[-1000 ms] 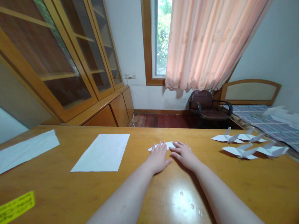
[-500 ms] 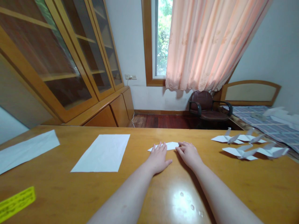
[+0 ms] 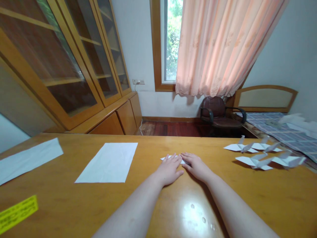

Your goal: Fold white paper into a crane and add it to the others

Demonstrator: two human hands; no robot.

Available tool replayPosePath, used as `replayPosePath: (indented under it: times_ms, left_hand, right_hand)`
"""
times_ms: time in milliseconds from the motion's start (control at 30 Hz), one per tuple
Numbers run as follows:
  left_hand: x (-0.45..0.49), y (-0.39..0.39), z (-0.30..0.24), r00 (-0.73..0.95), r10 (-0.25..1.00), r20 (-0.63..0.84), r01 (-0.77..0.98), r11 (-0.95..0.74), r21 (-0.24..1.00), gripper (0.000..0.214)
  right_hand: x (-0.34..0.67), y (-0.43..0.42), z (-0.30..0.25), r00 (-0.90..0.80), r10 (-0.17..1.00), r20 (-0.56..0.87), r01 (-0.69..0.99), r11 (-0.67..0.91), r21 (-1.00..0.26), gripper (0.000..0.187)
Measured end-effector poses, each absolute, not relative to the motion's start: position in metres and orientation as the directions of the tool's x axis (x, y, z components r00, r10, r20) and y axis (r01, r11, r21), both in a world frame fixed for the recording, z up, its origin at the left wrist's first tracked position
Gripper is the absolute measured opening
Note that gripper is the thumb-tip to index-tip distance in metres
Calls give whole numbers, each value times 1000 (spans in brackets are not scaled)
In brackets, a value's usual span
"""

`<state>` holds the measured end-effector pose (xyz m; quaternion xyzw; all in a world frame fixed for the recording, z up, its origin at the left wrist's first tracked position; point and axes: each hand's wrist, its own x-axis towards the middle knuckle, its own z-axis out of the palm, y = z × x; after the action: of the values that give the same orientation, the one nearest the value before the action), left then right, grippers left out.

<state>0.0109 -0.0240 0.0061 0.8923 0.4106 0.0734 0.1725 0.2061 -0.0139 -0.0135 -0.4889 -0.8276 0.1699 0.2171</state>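
Note:
A small folded piece of white paper [image 3: 182, 161] lies on the table in front of me, mostly covered by my two hands. My left hand [image 3: 168, 172] rests flat on it with the fingers spread, and a pointed paper end sticks out left of the fingertips. My right hand [image 3: 195, 166] lies over the paper's right part, fingers stretched to the left and close to the left fingertips. What lies under the right fingers is hidden. Several folded white paper cranes [image 3: 255, 162] stand to the right.
A white sheet [image 3: 109, 163] lies left of my hands, with another white paper [image 3: 32, 158] farther left. A yellow label [image 3: 18, 213] is on the wooden table [image 3: 99, 208] at the near left. Beyond are a glass-door cabinet [image 3: 99, 96] and a chair [image 3: 218, 112].
My right hand has slid left over the paper, up to my left fingers. Less of the paper shows, and its left tip has shifted slightly right. My left hand has barely moved.

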Motion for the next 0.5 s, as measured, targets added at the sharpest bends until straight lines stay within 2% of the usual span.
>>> replayPosePath:
  times_ms: [133, 333, 500]
  left_hand:
    - [11, -23, 1, 618, 786, -21, 746, -577, 331, 66]
    - [10, -22, -2, 610, 793, -13, 758, -578, 301, 64]
    - [11, -23, 2, 598, 802, -10, 761, -563, 323, 63]
  right_hand:
    - [207, -14, -13, -443, 879, 175, 741, 469, -481, 50]
    - [207, -10, -17, -423, 877, 228, 726, 479, -494, 37]
    - [206, -11, -16, -373, 890, 261, 738, 455, -498, 31]
